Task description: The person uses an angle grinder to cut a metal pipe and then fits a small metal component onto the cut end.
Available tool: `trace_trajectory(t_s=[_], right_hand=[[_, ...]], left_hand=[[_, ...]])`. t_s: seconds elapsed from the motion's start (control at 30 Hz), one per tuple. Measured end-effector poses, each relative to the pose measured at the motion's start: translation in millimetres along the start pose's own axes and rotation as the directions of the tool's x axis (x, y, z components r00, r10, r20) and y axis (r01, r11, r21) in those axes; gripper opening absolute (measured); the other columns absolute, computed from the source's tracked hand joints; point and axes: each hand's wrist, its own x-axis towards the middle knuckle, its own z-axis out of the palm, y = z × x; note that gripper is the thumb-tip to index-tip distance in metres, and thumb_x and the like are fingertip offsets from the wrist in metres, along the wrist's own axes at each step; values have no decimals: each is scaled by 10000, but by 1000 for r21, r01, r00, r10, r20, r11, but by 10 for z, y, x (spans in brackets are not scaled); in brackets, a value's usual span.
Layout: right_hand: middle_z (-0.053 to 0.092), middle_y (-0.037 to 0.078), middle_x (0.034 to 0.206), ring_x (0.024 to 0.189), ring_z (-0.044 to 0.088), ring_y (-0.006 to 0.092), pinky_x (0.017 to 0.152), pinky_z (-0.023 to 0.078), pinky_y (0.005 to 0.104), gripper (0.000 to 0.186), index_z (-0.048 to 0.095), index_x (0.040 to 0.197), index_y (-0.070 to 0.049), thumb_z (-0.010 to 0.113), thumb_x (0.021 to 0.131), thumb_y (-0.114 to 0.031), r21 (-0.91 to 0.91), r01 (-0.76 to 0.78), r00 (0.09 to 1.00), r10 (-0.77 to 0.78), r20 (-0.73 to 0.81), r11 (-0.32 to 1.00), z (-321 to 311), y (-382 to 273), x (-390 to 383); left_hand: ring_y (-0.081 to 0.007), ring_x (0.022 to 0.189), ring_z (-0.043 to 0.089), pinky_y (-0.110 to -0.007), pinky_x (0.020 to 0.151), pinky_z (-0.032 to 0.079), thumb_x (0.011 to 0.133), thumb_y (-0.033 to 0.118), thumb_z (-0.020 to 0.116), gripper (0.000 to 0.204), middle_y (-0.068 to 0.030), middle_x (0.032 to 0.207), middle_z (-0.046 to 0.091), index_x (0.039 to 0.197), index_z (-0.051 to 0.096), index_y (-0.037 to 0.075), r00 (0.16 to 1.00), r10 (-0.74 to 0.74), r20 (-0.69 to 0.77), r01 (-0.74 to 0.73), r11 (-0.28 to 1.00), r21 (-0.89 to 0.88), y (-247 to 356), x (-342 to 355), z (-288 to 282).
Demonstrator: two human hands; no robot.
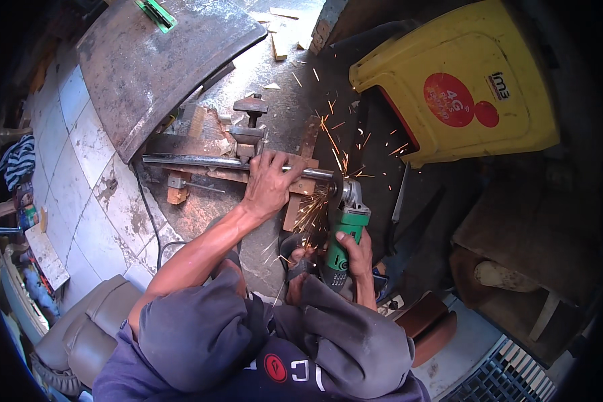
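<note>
Apparently grinding the metal tube (201, 161) at its end, just past the wooden support (302, 186)'s right edge: pinning it under curled left hand (269, 182), gripping angle grinder (340, 258) in closed right hand (359, 253). Probably calls next for steady pressure.

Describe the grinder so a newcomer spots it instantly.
Find the big yellow plastic piece at upper right. Below and left of it, the right hand grips the grinder. Its green body and silvery head, with sparks flying around, set it apart from the metal tube.
</note>
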Motion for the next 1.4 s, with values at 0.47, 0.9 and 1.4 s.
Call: trace_trajectory(t_s=[0.47,0.9,1.4], right_hand=[[681,113,973,756,700,199,675,584,347,490,561,1281,25,708,900,-246,-45,8,1000,-9,-23,999,-8,34,30],[684,106,970,766,706,196,691,581,346,506,560,1294,11,727,900,-257,4,-26,1000,27,-6,1000,-33,73,19],[713,92,1030,899,677,188,820,562,359,543,632,1266,-8,770,855,-334,-105,-20,999,17,-29,994,-112,287,72]], left_hand=[[-308,1106,535,-459,899,392,860,73,655,412,-86,1111,593,1254,698,186,1000,-2,0,2,1000,2,-6,-1,-12],[-303,1100,542,-456,906,388,871,75,654,365,-79,1088,591,1212,717,188,1000,2,-26,-2,1000,-16,25,24,-17],[-341,1096,523,-491,863,381,821,147,714,494,-138,1128,573,1311,702,210,999,34,17,-35,995,92,-23,-97,10]])
